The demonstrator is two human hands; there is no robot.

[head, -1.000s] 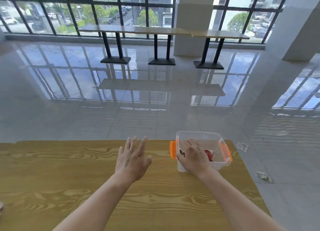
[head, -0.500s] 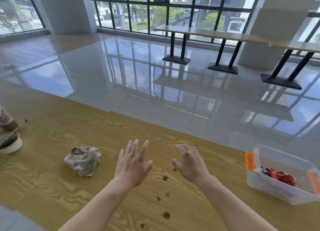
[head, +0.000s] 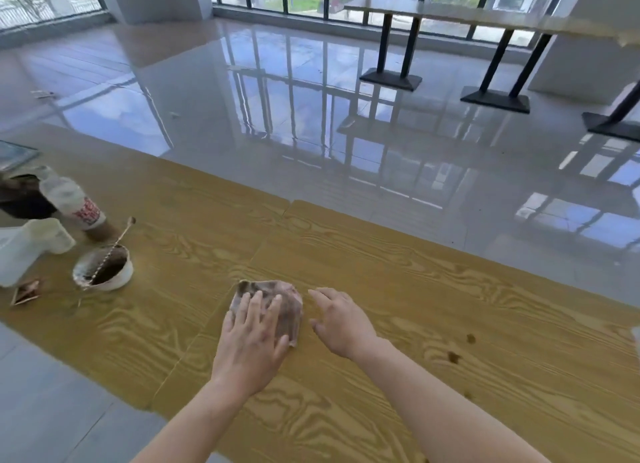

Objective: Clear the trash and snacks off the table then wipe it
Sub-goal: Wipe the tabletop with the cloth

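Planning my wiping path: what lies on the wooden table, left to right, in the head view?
Torn packet → white bowl → cloth under the left hand → right hand → brown spots.

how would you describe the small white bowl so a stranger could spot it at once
On the long wooden table, look to the left end, well left of the cloth. The bowl is the low round white one there, dark residue inside and a thin stirrer leaning out of it, unlike the taller red-printed cup behind.
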